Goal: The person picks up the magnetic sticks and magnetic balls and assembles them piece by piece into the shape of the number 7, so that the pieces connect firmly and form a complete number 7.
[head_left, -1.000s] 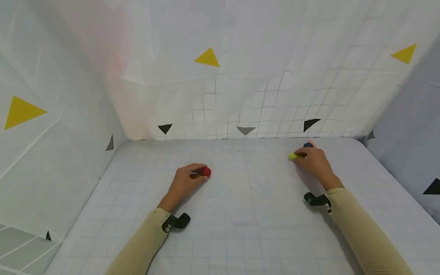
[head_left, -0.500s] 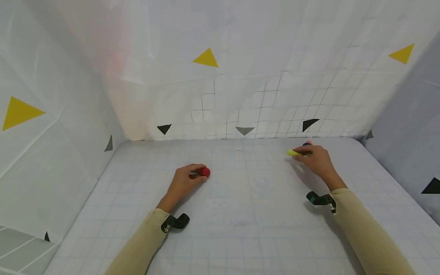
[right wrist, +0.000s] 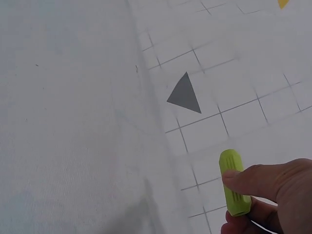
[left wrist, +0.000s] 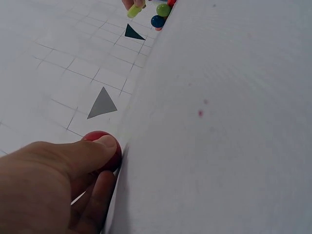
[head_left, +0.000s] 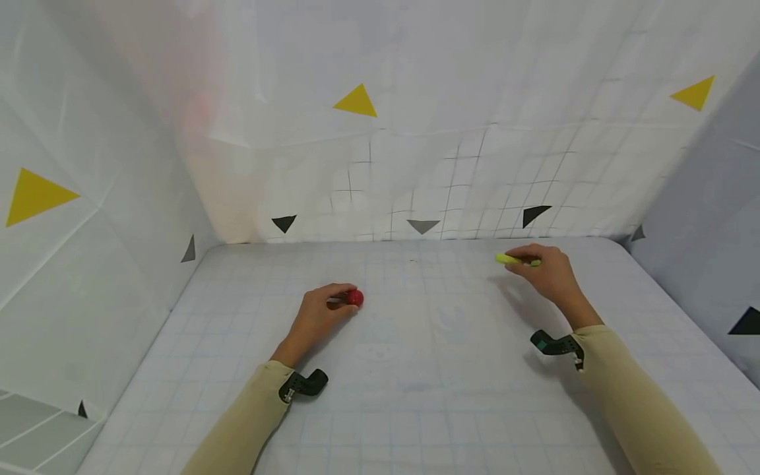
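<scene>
My left hand (head_left: 317,316) grips a small red ball (head_left: 355,298) low over the white table, left of its middle. In the left wrist view, the thumb lies across the red ball (left wrist: 117,155) and fingers curl beneath it. Over the far right part of the table, my right hand (head_left: 549,269) pinches a short lime-green stick (head_left: 506,258) between thumb and fingers. The right wrist view shows this stick (right wrist: 230,165) with rounded ends and ribbed grooves. A dark blue ball (left wrist: 157,21) and a green ball (left wrist: 164,9) sit near the right hand, hidden behind it in the head view.
A bit of red (left wrist: 171,2) and a bit of orange (left wrist: 158,29) show beside the balls. White sheet walls (head_left: 415,165) with yellow and dark triangles enclose the table (head_left: 404,376) at the back and sides. Each wrist carries a black camera mount (head_left: 305,382).
My right hand has moved up and slightly back with the lime-green stick. It now covers the blue ball in the head view. My left hand and the red ball have stayed put.
</scene>
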Action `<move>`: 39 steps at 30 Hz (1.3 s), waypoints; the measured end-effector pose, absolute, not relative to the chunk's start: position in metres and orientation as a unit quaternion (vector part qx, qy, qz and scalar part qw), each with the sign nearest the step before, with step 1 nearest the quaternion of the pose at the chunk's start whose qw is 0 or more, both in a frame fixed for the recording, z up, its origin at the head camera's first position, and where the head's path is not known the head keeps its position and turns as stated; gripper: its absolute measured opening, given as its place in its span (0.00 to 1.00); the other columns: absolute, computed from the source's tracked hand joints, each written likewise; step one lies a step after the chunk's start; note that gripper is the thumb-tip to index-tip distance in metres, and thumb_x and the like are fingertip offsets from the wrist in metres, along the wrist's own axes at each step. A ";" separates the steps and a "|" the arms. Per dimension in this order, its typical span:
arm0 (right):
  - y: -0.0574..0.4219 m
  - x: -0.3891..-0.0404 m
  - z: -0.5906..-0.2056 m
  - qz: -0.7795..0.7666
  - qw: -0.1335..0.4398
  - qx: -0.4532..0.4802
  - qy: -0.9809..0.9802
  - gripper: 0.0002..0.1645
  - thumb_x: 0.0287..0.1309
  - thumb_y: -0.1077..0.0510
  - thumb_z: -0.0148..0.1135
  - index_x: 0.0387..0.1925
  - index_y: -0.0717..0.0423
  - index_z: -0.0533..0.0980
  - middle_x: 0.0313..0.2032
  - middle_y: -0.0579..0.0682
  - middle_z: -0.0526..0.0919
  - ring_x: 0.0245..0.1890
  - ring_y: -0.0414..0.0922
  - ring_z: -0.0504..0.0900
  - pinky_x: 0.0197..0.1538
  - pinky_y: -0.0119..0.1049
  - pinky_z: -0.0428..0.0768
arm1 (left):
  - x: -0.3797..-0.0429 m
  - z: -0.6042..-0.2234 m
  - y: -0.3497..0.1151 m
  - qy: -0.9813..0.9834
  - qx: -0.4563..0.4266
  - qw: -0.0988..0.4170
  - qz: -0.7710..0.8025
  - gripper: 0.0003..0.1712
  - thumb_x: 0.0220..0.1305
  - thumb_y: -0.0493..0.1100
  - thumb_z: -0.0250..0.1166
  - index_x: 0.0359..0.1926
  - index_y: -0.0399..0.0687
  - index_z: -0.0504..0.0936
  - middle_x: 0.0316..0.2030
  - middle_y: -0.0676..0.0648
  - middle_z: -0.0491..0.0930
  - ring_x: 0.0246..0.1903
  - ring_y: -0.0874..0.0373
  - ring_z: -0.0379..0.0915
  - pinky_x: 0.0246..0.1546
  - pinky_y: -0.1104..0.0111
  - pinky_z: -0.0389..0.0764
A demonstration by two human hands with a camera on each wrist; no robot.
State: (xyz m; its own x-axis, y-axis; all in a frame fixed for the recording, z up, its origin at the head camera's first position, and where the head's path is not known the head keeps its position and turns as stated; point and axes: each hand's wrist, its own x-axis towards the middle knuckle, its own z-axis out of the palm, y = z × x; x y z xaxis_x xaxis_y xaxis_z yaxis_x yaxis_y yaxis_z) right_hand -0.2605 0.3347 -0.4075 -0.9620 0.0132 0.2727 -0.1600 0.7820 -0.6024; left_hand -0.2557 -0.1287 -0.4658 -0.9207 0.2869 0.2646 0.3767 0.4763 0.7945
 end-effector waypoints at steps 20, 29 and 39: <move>0.313 -0.257 -0.401 0.342 0.135 0.041 -0.929 0.17 0.65 0.60 0.73 0.54 0.61 0.84 0.49 0.61 0.85 0.46 0.56 0.80 0.42 0.46 0.79 | -0.255 -0.464 -0.126 -0.864 -0.177 0.045 -0.469 0.24 0.60 0.37 0.78 0.59 0.48 0.86 0.49 0.48 0.86 0.45 0.55 0.84 0.51 0.60 0.83; 0.301 -0.259 -0.398 0.351 0.130 0.049 -0.926 0.16 0.65 0.59 0.73 0.52 0.60 0.85 0.49 0.60 0.85 0.48 0.59 0.83 0.47 0.52 0.79 | -0.258 -0.466 -0.125 -0.869 -0.173 0.044 -0.462 0.24 0.62 0.39 0.77 0.59 0.49 0.86 0.51 0.49 0.86 0.47 0.56 0.83 0.51 0.61 0.83; 0.284 -0.264 -0.398 0.364 0.127 0.068 -0.920 0.15 0.64 0.60 0.74 0.51 0.60 0.85 0.48 0.58 0.86 0.49 0.56 0.83 0.47 0.48 0.85 | -0.258 -0.463 -0.123 -0.867 -0.162 0.043 -0.469 0.24 0.62 0.37 0.77 0.60 0.47 0.86 0.51 0.48 0.86 0.48 0.54 0.82 0.52 0.59 0.83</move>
